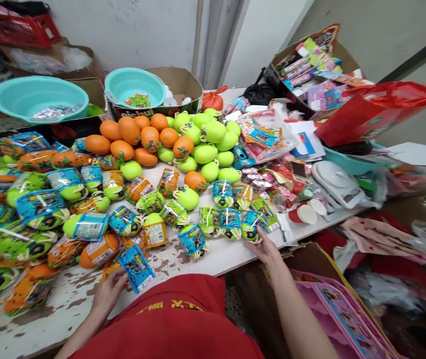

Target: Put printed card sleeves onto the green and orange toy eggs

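Left hand (108, 291) pinching a flat blue printed packet (136, 268), right hand (267, 252) gripping a blue-wrapped lime-green egg (253, 223), chipped white table (231, 254) lying beneath

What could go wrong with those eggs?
The green toy egg in blue printed wrap at the right hand sits near the chipped white table's edge and might roll off. The flat blue printed packet in the left hand could slip. The heaped smooth orange eggs might tumble.

We look across a white table (231, 259), its surface worn to brown patches, where plain orange eggs (129, 130) and lime-green eggs (205, 153) cluster behind wrapped eggs (44, 208), with a red cup (302, 214) farther right.
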A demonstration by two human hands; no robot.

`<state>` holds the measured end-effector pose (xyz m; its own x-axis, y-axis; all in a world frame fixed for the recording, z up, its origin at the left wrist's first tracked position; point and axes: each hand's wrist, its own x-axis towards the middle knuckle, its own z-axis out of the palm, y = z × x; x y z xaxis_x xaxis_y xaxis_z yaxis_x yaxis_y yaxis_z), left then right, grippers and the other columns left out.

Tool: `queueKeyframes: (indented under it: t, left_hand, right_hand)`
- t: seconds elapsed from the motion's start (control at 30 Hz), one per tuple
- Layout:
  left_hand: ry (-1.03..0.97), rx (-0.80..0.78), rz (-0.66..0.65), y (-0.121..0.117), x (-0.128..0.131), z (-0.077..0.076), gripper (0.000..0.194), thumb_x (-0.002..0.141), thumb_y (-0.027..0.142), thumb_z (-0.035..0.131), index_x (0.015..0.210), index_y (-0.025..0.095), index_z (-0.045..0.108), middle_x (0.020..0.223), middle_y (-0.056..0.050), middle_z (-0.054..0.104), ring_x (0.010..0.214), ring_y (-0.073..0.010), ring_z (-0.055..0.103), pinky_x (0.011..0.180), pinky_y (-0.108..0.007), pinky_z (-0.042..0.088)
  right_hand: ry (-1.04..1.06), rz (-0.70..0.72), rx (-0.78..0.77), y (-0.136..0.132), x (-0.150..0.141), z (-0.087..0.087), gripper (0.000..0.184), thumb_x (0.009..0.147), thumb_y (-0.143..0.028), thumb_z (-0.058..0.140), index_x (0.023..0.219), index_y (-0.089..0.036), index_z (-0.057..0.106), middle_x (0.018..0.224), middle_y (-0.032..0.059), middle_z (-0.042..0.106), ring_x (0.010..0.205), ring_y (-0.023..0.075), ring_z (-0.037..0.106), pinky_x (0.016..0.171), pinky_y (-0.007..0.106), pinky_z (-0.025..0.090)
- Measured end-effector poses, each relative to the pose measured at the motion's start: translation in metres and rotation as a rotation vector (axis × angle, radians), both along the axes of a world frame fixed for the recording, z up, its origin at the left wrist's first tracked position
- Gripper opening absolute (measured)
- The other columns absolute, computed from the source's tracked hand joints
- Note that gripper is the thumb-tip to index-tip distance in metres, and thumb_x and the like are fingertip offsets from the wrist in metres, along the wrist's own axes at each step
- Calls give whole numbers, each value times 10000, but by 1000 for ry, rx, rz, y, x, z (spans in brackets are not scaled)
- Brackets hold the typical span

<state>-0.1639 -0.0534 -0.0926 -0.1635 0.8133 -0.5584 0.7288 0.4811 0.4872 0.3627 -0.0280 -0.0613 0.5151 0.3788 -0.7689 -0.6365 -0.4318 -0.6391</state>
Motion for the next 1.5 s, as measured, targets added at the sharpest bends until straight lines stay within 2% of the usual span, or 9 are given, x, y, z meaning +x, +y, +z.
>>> queueKeyframes:
  t: [0.17,0.43,0.53,0.7,0.83,1.0,1.17,1.33,1.5]
  left_hand:
    - [28,37,-43,-1,2,4,341,822,434,425,945,180,616,882,-63,702,836,-215,653,734,-297,481]
    - [183,98,-109,5,10,6,334,845,399,457,1063,182,587,999,-92,624,931,-246,587,811,-346,429]
    - [206,114,-143,4,13,9,366,860,401,420,1097,164,567,1038,-115,595,942,-268,578,811,-377,431]
    - [321,231,-270,-6,9,3,400,881,444,337,1128,193,526,1034,-90,579,915,-268,603,716,-349,470]
    - [121,469,-420,1,27,21,359,863,445,401,1128,239,528,1022,-71,602,971,-254,602,772,-329,484]
    - [-129,648,-663,30,113,68,319,875,380,467,1145,238,562,1121,-95,620,1062,-248,578,895,-342,463]
    - [-178,826,-1024,49,262,92,341,892,276,456,1218,209,526,1178,-127,594,1058,-249,566,888,-391,474]
    - [-8,928,-1370,51,396,73,432,895,302,444,1323,245,432,1404,-108,427,1241,-330,413,925,-494,413]
    - [167,910,-1361,55,434,38,359,907,266,419,1249,232,519,1403,-74,440,1251,-334,398,914,-483,391]
  right_hand:
    - [-4,7,-46,1,3,-1,148,804,-317,630,942,-263,619,845,-2,673,708,164,626,740,438,554]
    - [-120,11,-135,1,2,2,141,837,-374,566,900,-256,609,892,21,658,655,159,602,700,434,562]
    - [-154,12,-116,-3,-4,6,156,778,-344,647,888,-240,611,865,1,652,653,138,595,708,401,567]
    - [-210,1,-61,-8,-9,3,478,578,-336,802,994,-240,588,843,-9,657,638,138,598,651,362,572]
    - [-216,2,-17,-10,-8,3,486,581,-415,783,984,-221,594,838,10,668,644,148,610,584,313,555]
    - [-222,76,27,-18,0,10,398,618,-435,743,915,-193,631,836,39,683,673,161,627,585,285,530]
    - [-305,241,-1,-29,16,6,473,630,-407,695,1032,-164,634,821,60,686,705,187,642,630,321,517]
    - [-476,515,-15,-37,47,7,419,680,-362,601,1050,-170,649,960,79,687,814,236,650,706,380,515]
    - [-849,690,-113,-2,108,17,477,723,-247,566,1194,-167,564,1264,121,538,1203,279,450,1005,399,343]
